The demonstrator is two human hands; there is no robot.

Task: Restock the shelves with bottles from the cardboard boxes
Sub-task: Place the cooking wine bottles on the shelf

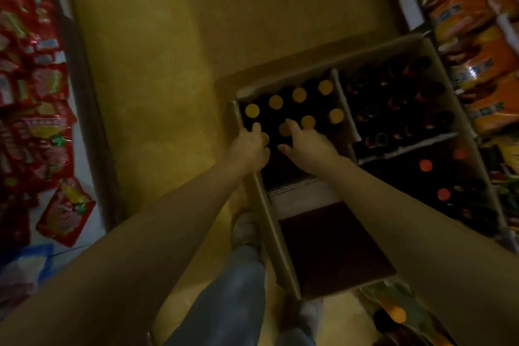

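An open cardboard box (276,236) stands on the floor in front of me. Its near-left compartment holds several dark bottles with yellow caps (299,94). My left hand (250,147) lies over a capped bottle (265,139) by the box's left wall; one finger points straight, and the rest are hidden. My right hand (306,143) reaches over another yellow cap (284,129) with thumb and fingers spread, and holds nothing. Other compartments hold dark-capped bottles (393,104) and red-capped bottles (425,165).
A shelf of red packets (31,93) runs along the left, with one red packet (66,212) on the floor. Orange snack bags (474,17) fill the right shelf. My legs and shoe (245,229) stand beside the box. An orange-capped bottle (396,314) sits bottom right.
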